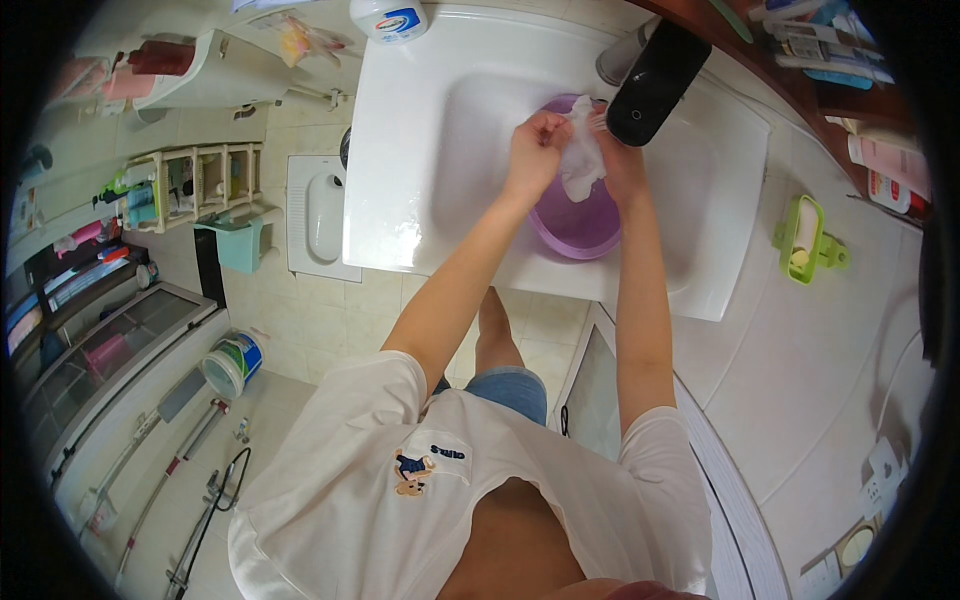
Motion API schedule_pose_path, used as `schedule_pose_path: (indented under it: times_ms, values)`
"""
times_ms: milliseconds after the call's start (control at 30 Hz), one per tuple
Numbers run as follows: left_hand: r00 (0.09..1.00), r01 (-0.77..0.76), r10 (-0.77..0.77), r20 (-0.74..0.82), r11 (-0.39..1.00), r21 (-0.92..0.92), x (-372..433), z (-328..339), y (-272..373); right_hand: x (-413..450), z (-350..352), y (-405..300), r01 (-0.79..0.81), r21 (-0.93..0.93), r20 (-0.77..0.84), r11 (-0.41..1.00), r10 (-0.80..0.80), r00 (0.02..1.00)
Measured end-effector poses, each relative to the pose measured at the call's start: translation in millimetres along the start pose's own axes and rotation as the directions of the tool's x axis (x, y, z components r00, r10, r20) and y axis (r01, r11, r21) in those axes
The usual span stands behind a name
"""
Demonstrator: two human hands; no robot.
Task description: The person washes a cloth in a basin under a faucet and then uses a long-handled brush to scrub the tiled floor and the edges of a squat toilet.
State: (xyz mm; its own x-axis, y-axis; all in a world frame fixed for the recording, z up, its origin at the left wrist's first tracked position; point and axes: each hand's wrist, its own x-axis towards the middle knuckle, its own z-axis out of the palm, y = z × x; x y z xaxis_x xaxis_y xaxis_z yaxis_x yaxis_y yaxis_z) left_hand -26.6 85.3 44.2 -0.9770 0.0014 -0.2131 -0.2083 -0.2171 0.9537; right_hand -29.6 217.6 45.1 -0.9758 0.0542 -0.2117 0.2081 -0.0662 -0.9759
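Observation:
A white wet-looking cloth (582, 161) hangs between my two hands over a purple plastic basin (576, 247). My left hand (541, 142) pinches the cloth's left side with bent fingers. On the other side my right hand (619, 154) grips its edge, its fingertips partly hidden by a black device (660, 79) that juts in above. The cloth's lower end droops inside the basin, which stands in a white ceramic washbasin (397, 172). Whether water lies in the purple basin is hard to tell.
A white plastic bottle (390, 21) stands on the washbasin's back left corner. At right, a green soap holder (802, 240) is fixed to the tiled wall. A brown shelf (814, 120) with toiletries overhangs the upper right. A squat toilet (324, 217) lies in the floor at left.

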Motion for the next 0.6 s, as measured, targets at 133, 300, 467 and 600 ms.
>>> schedule_pose_path:
  times_ms: [133,300,467,600]
  values:
    - [0.993,-0.087,0.083,-0.086,0.995,-0.044,7,-8,-17,4,-6,6,-0.074,0.127,-0.105,0.989,0.088,0.991]
    - [0.997,-0.005,-0.022,0.075,0.941,0.337,-6,-15,-19,4,-8,-7,-0.037,0.449,-0.140,0.893,0.111,0.984]
    - [0.985,0.156,-0.161,0.059,0.984,0.086,-18,-5,-17,4,-2,-13,-0.116,0.720,-0.058,0.684,0.226,0.972]
    - [0.853,0.518,-0.451,0.263,0.666,-0.537,-17,1,-4,5,-3,-4,-0.172,0.808,0.076,0.563,0.189,0.979]
